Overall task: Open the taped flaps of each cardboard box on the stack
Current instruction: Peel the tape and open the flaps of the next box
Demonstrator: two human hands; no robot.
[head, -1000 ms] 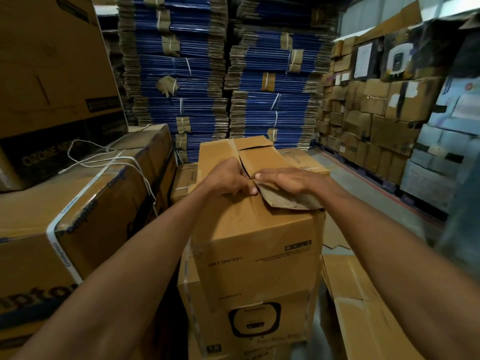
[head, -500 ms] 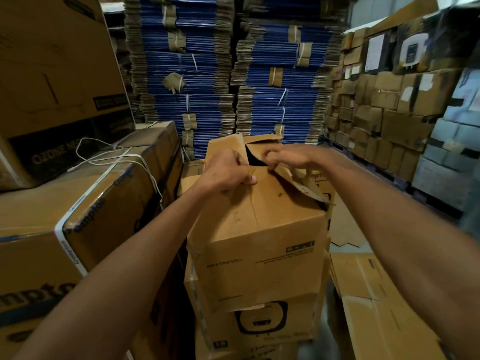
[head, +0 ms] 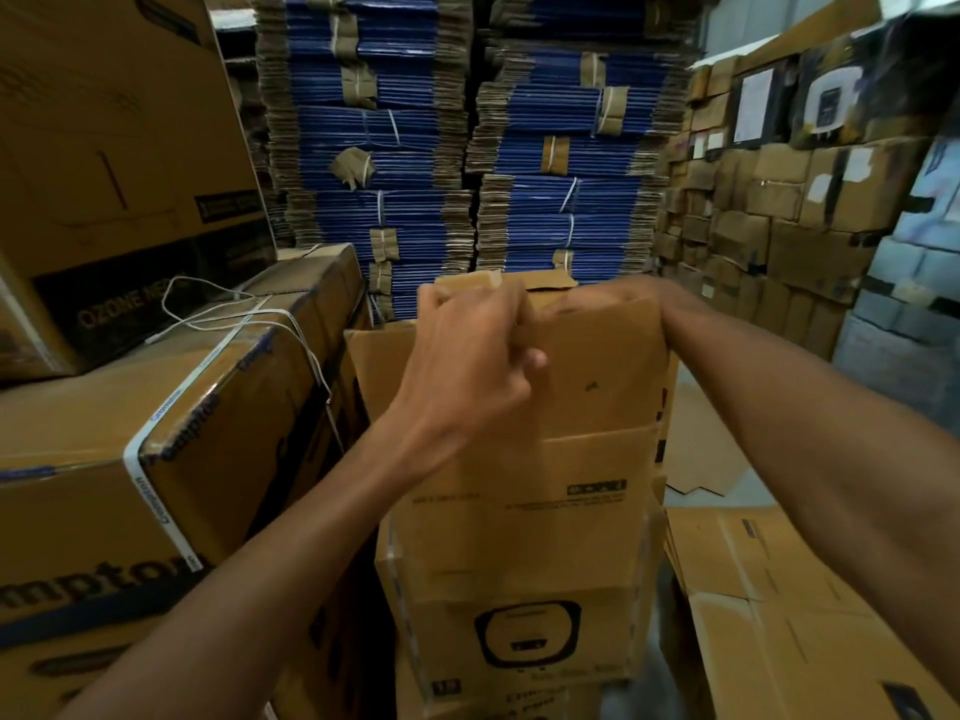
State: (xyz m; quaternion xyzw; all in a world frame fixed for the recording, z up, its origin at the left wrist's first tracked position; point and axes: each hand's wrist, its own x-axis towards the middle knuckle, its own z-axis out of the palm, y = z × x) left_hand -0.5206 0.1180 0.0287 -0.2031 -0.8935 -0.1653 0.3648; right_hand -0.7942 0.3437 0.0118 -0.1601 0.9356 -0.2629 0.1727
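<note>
- I am watching the left hand (head: 467, 356) pinching the near flap (head: 592, 376), fingers curled.
- The right hand (head: 660, 309) is reaching the flap's right corner; fingers hidden, so I cannot tell its grip.
- The flap, half-lifted a moment ago, is now standing upright, so the top box (head: 524, 470), centre, is coming open.
- The lower box (head: 519, 641) is waiting underneath.

Top box (head: 545, 491) of stack: plain brown cardboard, small black print on front. Flaps open: near flap (head: 587, 366) raised upright, left flap (head: 379, 356) standing, far flap (head: 540, 280) up behind. Lower box (head: 524, 636) directly beneath, black rounded outline printed on front.
</note>
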